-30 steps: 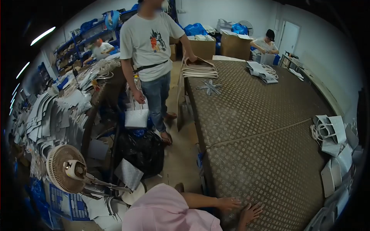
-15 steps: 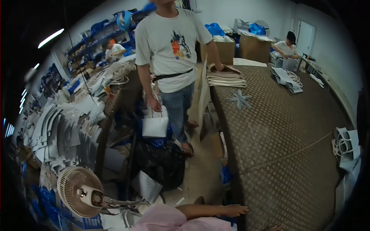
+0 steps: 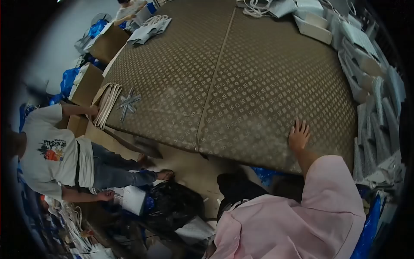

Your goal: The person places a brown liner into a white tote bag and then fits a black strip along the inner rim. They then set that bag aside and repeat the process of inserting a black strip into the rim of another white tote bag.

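Note:
My right hand [image 3: 299,136] lies palm down on the patterned brown tabletop [image 3: 258,103], near its front edge. The fingers are spread, and nothing is in them. A pink sleeve [image 3: 326,183] covers the upper part of that arm. Out of sight is my left hand; only a small bit of skin shows beside the shirt at the bottom. A grey star-shaped pile of strips [image 3: 128,105] rests far off on the left part of the table.
At left, a co-worker [image 3: 60,151] touches a stack of cream-edged pieces [image 3: 108,103] and has a white bag [image 3: 133,199] by the other hand. Silvery bags [image 3: 373,116] crowd the right edge. A black plastic bag [image 3: 177,205] lies on the floor. Cardboard boxes [image 3: 108,43] stand behind.
My view has swung right and down toward the table. My right hand, barely in frame before, now shows flat on the tabletop. My left hand has left the view.

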A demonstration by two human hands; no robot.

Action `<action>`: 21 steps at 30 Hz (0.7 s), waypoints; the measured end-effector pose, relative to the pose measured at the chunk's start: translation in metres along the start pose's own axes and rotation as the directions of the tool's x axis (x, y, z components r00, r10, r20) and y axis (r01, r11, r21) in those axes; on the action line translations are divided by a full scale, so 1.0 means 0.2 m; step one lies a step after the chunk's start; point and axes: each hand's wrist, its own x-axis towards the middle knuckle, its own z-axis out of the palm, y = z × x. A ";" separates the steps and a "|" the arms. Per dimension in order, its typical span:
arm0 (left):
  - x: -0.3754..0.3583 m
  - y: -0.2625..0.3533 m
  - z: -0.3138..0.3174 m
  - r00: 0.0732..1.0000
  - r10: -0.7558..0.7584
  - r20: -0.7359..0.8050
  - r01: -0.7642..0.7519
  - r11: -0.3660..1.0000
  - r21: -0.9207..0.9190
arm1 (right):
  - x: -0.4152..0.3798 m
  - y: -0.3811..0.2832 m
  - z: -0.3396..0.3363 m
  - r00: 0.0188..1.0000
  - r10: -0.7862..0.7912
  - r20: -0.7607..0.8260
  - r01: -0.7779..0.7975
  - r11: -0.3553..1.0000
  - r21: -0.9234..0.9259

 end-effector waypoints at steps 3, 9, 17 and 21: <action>-0.04 0.10 0.05 0.998 -0.012 0.056 0.016 0.998 -0.066 | 0.04 -0.02 -0.02 0.992 0.004 -0.125 0.005 0.998 0.070; -0.07 0.19 0.07 0.992 -0.091 0.092 0.107 0.978 -0.182 | 0.04 0.00 -0.03 0.989 -0.024 -0.148 0.027 0.999 0.018; 0.08 0.59 0.09 0.970 0.037 -0.241 -0.074 0.986 -0.147 | 0.14 0.06 0.07 0.799 -0.527 -0.290 0.378 0.815 -0.439; 0.20 1.19 -0.15 0.863 0.088 -0.498 -0.337 0.835 -0.436 | 0.24 -0.08 0.01 0.521 -0.821 -0.234 0.737 0.571 -0.362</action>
